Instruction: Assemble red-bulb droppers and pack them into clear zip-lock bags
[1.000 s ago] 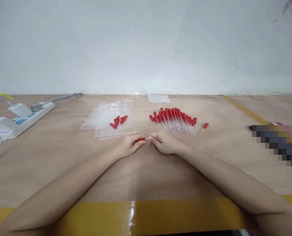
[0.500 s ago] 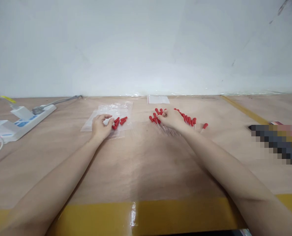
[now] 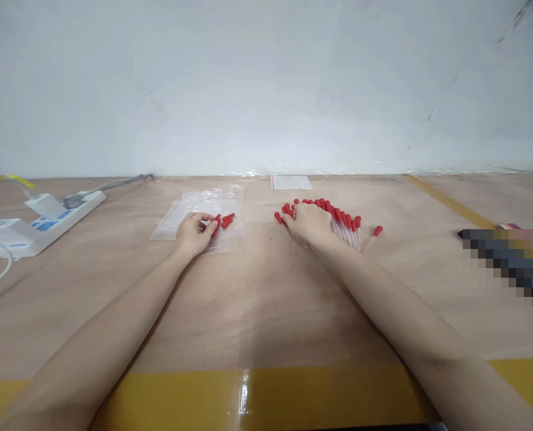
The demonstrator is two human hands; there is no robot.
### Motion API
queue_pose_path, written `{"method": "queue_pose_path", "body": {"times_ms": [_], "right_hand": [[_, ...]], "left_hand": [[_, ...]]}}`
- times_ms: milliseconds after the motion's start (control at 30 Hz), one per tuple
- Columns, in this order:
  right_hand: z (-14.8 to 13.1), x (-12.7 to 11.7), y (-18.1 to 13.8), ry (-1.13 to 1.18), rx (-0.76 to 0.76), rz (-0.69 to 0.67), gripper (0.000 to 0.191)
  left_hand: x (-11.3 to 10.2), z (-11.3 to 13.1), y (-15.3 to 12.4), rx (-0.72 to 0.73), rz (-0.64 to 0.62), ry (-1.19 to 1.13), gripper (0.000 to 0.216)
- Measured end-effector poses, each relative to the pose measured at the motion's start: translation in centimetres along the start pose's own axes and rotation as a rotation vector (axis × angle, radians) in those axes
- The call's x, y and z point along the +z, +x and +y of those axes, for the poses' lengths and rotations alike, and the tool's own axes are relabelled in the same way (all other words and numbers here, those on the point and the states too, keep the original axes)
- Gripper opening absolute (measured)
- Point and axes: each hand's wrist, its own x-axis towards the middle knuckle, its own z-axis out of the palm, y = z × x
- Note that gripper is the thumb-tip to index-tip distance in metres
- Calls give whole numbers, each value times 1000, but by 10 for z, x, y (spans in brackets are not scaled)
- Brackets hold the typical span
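My left hand (image 3: 193,234) rests on a clear plastic bag (image 3: 190,206), thumb and fingers pinched on a red rubber cap (image 3: 215,227). Two more loose red caps (image 3: 227,219) lie just beyond it on the bag. My right hand (image 3: 308,222) lies over the left part of a fanned pile of glass droppers with red bulbs (image 3: 345,222). Its fingers curl down and close on a dropper at the bulb ends. One dropper (image 3: 376,231) lies apart at the pile's right.
A white power strip (image 3: 46,218) with a grey cable sits at the far left. A small zip bag (image 3: 291,182) lies by the wall. A blurred-out item (image 3: 509,257) lies at the right. Yellow tape (image 3: 248,395) runs along the table's near edge.
A second ago both hands held one dropper between them at the table's middle. They have since parted: the left went to the caps on the bag, the right to the dropper pile.
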Motion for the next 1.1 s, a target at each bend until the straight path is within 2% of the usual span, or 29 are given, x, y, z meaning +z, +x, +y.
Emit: {"method": "queue_pose_path", "body": {"times_ms": [100,200,367,500,600,700,767,933,1033,1100], "right_hand": [[-18,2,-4,79,-86,-50,35],[-42,10,-5,160,-131,-167,33],[-70,28,4,201,-128,-298,35],[-79,33,11,198,-117,-365,35],[-82,33,13,216,-87,-403,31],[-81,34,14,230,-88,-400,28],[-79,35,15,249,-100,-393,27],[-68,33,7,360,-118,-420,27],[-55,25,-5,378,-154,-348,28],[-42,19,-16,382,-178,-256,23]], "left_hand": [[0,0,0,17,-8,-2,26],[0,1,0,2,-9,6,28],[-8,3,3,-53,53,40,18],[-12,2,7,-62,-4,106,19],[-8,0,12,-73,-58,181,26],[-3,2,16,-80,-36,231,28],[-2,5,18,-80,-35,241,26],[-3,10,15,-121,-130,137,14],[-4,10,13,-115,-113,89,13],[-5,10,13,-114,-55,66,15]]}}
